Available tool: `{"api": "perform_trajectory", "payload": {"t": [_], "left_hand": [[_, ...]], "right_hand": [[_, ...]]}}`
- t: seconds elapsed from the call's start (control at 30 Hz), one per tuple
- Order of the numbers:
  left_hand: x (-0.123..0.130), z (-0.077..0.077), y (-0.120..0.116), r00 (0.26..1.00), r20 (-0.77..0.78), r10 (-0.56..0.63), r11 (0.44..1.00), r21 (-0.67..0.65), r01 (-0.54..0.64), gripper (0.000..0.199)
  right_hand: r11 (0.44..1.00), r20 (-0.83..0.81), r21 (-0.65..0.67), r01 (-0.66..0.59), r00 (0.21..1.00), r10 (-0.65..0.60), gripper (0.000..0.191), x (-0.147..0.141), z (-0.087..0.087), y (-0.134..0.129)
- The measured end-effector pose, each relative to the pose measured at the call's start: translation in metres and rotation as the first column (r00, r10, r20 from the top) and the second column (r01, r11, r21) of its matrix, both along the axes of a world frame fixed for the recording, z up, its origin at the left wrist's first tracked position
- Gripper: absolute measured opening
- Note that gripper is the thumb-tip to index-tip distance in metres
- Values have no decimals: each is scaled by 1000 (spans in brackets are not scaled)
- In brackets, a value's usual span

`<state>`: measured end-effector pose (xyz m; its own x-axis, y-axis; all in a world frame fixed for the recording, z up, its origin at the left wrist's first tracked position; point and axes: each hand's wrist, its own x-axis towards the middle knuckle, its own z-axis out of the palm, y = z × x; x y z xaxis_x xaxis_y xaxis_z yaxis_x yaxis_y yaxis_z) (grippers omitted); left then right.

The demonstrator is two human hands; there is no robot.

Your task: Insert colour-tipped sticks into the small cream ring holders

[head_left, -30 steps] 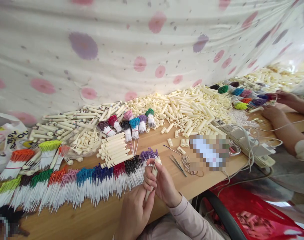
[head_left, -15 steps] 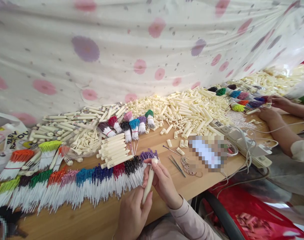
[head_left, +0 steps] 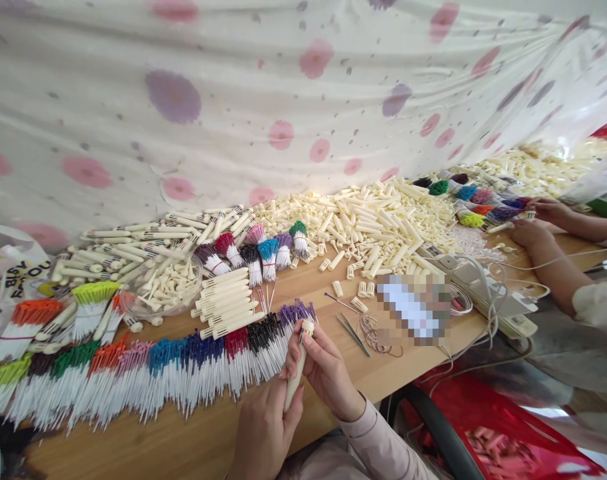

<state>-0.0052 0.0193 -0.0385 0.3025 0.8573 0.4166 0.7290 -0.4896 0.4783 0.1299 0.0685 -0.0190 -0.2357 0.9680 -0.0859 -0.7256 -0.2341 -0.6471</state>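
Observation:
Both hands hold one cream pen (head_left: 296,377) at the table's front edge, slanting with its top end up. My left hand (head_left: 266,420) is closed round its lower part. Higher up, my right hand (head_left: 330,373) pinches it just below the top, where small dark and coloured marks show. Some fingers behind the pen are hidden. Close by on the left lies a long row of white ink refills sorted by tip colour, with black refills (head_left: 263,333) and purple refills (head_left: 296,310) nearest the hands. Several cream pen barrels (head_left: 228,300) lie stacked behind the row.
A heap of cream pen parts (head_left: 373,220) runs along the curtain. Tweezers (head_left: 353,333), a pixelated phone-like object (head_left: 410,307) and a power strip (head_left: 503,307) lie to the right. A clear bowl (head_left: 197,283) holds small parts. A co-worker's hands (head_left: 533,230) work at far right.
The pen's top has turned slightly and now shows its coloured marks, with my right fingers lower around it. The view has shifted a little; the co-worker's hands stay about the same.

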Motion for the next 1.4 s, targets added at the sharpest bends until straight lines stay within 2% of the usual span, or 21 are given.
{"api": "perform_trajectory", "payload": {"t": [0.17, 0.37, 0.47, 0.7, 0.97, 1.2, 1.3, 1.4], "left_hand": [[-1, 0, 4, 999, 17, -27, 1000, 0, 27, 26], [-2, 9, 7, 998, 54, 43, 999, -9, -43, 40], [-4, 11, 8, 996, 75, 48, 999, -16, -47, 39], [-5, 1, 9, 995, 97, -37, 997, -71, 44, 28], [9, -1, 3, 974, 225, -3, 987, -157, 40, 45], [12, -7, 2, 967, 254, -6, 980, -191, 57, 43], [13, -10, 4, 970, 241, -30, 983, -168, 72, 42], [16, -19, 5, 974, 219, -57, 991, -106, 82, 43]], "right_hand": [[1000, -4, 0, 22, 1000, -22, 26, -4, 0, 1], [997, -7, 11, -78, 997, 78, 39, -2, 5, 9], [994, -4, 1, -113, 994, 113, 44, -3, 4, 12], [995, -33, -9, -101, 994, 100, 27, 0, 1, 11], [992, -137, 10, -122, 983, 122, 28, 5, 4, 9], [993, -131, 28, -114, 985, 116, 20, 11, 0, 4], [990, -143, 38, -134, 980, 138, 26, 12, -1, 6], [982, -243, 43, -181, 952, 186, 50, 12, -3, 9]]}}
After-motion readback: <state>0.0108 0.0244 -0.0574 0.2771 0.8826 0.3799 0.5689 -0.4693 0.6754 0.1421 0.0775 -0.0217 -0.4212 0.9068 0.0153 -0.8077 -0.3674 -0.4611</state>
